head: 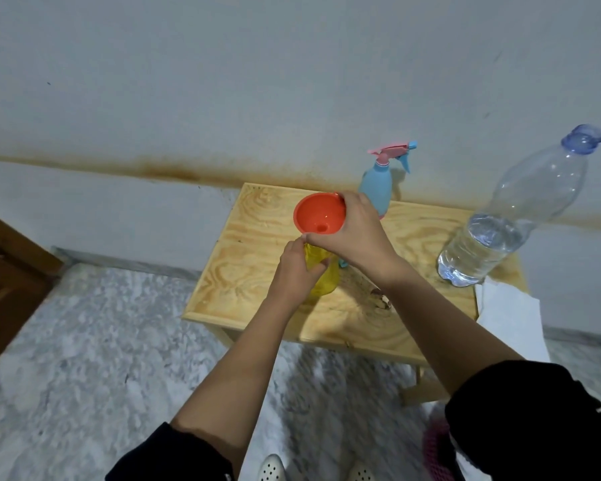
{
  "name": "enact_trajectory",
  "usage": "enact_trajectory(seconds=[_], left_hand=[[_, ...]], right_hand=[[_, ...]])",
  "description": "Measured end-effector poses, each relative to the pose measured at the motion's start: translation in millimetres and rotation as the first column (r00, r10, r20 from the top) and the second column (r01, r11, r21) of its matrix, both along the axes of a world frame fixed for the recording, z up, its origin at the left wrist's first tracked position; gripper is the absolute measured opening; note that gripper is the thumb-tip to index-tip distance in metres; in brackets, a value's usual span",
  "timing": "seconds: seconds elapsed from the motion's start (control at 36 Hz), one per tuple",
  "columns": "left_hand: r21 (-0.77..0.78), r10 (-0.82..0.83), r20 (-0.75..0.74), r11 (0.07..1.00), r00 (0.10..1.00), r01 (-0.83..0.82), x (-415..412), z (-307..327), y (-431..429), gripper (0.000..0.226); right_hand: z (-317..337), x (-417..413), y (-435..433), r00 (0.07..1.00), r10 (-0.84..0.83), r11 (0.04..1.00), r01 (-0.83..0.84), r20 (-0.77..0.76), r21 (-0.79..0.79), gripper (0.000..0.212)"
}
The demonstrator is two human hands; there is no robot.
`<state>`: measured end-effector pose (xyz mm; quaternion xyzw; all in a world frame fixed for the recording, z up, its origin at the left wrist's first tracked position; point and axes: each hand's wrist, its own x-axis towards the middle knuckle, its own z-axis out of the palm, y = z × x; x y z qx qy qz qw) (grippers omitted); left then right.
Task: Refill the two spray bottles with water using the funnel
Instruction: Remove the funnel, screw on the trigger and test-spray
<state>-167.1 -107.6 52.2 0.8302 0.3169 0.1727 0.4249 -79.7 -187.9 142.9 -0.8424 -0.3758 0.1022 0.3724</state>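
Left hand (pixel 297 272) grips the yellow spray bottle (pixel 321 284) on the table (pixel 250 258) to keep it upright. Right hand (pixel 356 234) holds the orange funnel (pixel 318 216) by the rim just above its neck, probably seating the spout, though the hands hide the contact. Blue spray bottle (pixel 375 189) stands at the back with its sprayer on and the water bottle (pixel 510 216) stands capped at right, so bottle 1 of 2 likely awaits its pour.

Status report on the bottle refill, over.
Left hand grips yellow plastic bottle. Right hand holds orange plastic funnel at its neck. Clear plastic water bottle capped, on wooden table. Blue spray bottle behind the hands, head on.
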Motion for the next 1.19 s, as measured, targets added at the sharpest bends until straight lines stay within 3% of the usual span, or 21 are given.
enact_trajectory(seconds=[1.19], left_hand=[[-0.022, 0.012, 0.050, 1.000, 0.999, -0.011, 1, -9, 1, 0.055]], right_hand=[[11, 4, -3, 0.998, 0.043, 0.998, -0.041, 0.036, -0.044, 0.091]])
